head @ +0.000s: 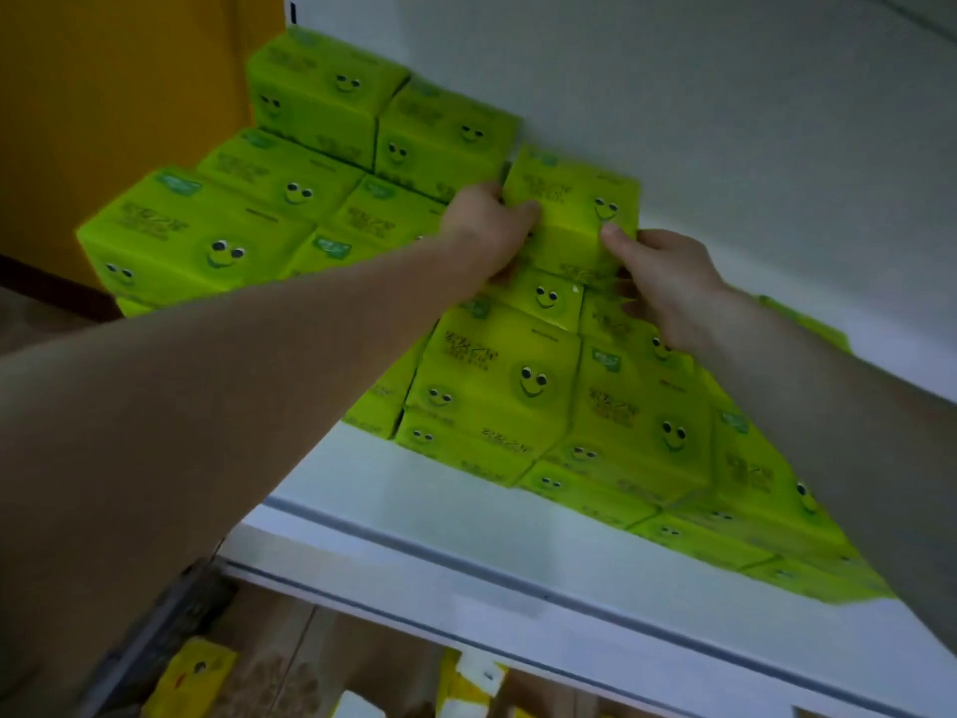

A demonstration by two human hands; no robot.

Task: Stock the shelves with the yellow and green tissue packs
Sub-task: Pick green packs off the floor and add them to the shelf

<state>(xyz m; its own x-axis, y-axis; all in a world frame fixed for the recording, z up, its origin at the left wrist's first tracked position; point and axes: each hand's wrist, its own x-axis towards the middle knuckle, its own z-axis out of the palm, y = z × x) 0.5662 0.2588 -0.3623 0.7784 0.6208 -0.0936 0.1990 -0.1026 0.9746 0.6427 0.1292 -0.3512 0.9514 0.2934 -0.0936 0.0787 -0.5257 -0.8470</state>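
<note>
Green tissue pack [572, 209] sits on top of the stacked green packs [497, 386], against the shelf's back wall [725, 121], with left hand [484, 228] and right hand [660, 274] grasping its sides. I would push it level, flush beside its neighbours.

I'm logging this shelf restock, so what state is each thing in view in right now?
Held green pack: gripped from both sides, raised on top of the stack.
Left hand: closed on the pack's left side.
Right hand: closed on the pack's right side.
Stacked green packs: several layers high, faces forward.
White shelf: partly filled, front strip bare.
Yellow packs: below the shelf, not yet stocked.
</note>
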